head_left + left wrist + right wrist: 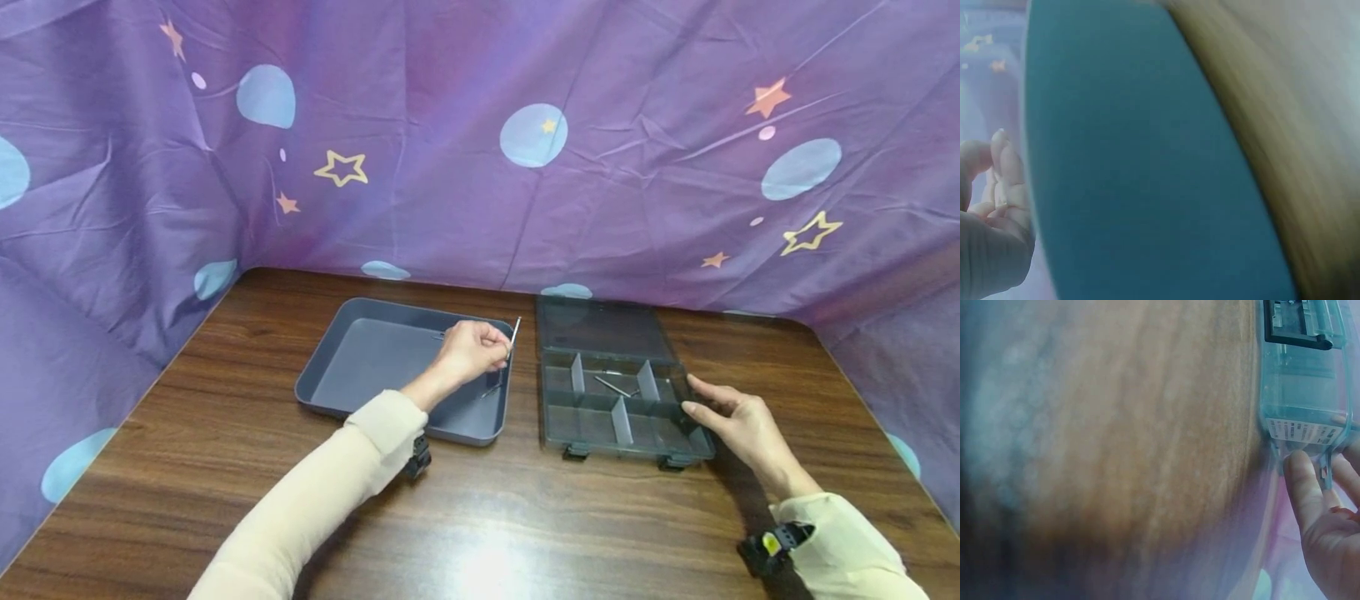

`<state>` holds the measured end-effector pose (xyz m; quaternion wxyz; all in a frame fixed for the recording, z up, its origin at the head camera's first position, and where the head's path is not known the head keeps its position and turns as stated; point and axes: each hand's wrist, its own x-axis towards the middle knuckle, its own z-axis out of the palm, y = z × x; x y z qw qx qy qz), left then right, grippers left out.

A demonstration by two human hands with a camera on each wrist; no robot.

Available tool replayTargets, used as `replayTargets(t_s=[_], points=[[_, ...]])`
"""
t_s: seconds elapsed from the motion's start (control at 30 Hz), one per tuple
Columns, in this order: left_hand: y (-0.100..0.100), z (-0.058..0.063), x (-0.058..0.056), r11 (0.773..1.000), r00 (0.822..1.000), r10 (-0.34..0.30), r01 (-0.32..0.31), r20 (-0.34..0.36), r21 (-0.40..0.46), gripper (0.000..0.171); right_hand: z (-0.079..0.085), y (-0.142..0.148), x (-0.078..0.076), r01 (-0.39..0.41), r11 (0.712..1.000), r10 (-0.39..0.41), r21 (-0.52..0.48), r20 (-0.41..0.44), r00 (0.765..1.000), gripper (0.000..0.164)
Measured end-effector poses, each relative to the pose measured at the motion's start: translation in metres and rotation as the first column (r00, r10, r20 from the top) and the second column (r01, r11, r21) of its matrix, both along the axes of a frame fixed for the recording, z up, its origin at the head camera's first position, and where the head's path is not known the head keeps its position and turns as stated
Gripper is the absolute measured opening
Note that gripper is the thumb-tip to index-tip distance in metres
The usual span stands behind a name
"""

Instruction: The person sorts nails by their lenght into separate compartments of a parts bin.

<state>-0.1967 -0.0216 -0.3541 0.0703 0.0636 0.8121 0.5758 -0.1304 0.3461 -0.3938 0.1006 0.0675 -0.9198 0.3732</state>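
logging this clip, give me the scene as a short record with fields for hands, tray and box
left hand: pinches a thin metallic stick above the tray's right side
right hand: touches the box's right end
tray: dark gray, small metal pieces inside
box: see-through, lid open toward the back
box contents: slim metal piece in the back row's middle compartment
surface: brown wood-grain table

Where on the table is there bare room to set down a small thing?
Bare table: the front stretch between the sleeves, and the patch left of the gray tray. Crowded: the narrow gap between tray and divided box, near which the left hand holds a thin rod; and the box's right end, which the right hand touches.
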Motion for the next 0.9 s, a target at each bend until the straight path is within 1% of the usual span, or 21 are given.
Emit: replayTargets(t_s=[0.23, 0.47, 0.6, 0.73, 0.9], points=[[0.038, 0.001, 0.006, 0.995, 0.997, -0.072, 0.07, 0.024, 0.067, 0.011, -0.002, 0.0, -0.001, -0.011, 1.0, 0.011, 0.002, -0.006, 1.0, 0.045], [0.067, 0.002, 0.01, 0.993, 0.995, -0.102, 0.102, 0.01, 0.058, 0.009, 0.0, 0.001, -0.001, -0.007, 0.999, 0.007, -0.031, -0.01, 1.0, 0.044], [0.081, 0.002, 0.012, 0.992, 0.992, -0.126, 0.126, -0.006, 0.01, 0.01, -0.001, 0.001, 0.0, -0.003, 0.999, 0.003, -0.039, -0.008, 1.0, 0.044], [0.092, 0.0, 0.014, 0.988, 0.988, -0.147, 0.145, -0.04, -0.052, 0.01, 0.001, 0.0, 0.001, 0.003, 1.0, -0.003, -0.014, -0.002, 1.0, 0.044], [0.101, -0.002, 0.015, 0.973, 0.984, -0.151, 0.131, -0.099, -0.188, 0.009, 0.002, 0.0, 0.001, 0.006, 1.0, -0.006, -0.001, 0.005, 1.0, 0.044]])
